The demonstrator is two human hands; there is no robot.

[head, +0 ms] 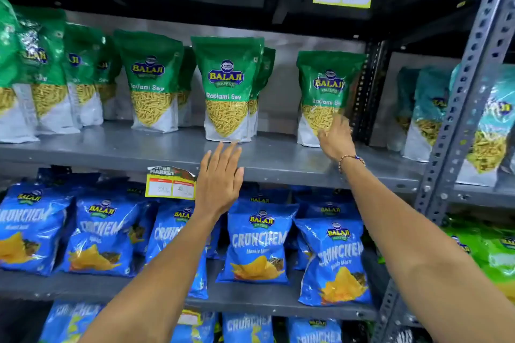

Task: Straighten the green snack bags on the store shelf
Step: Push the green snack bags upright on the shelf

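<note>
Bags of green Balaji Ratlami Sev stand upright in a row on the grey metal shelf (111,147). The right hand (335,138) reaches to the rightmost green bag (327,92), fingers touching its lower front; whether they grip it I cannot tell. The left hand (220,178) hovers flat, fingers straight and close together, holding nothing, just below the middle green bag (227,86). A beaded bracelet (349,160) circles the right wrist. Blue Crunchem bags (259,242) fill the shelf beneath.

Bright even store light, glare on bags, blurred, bowed edges
</note>
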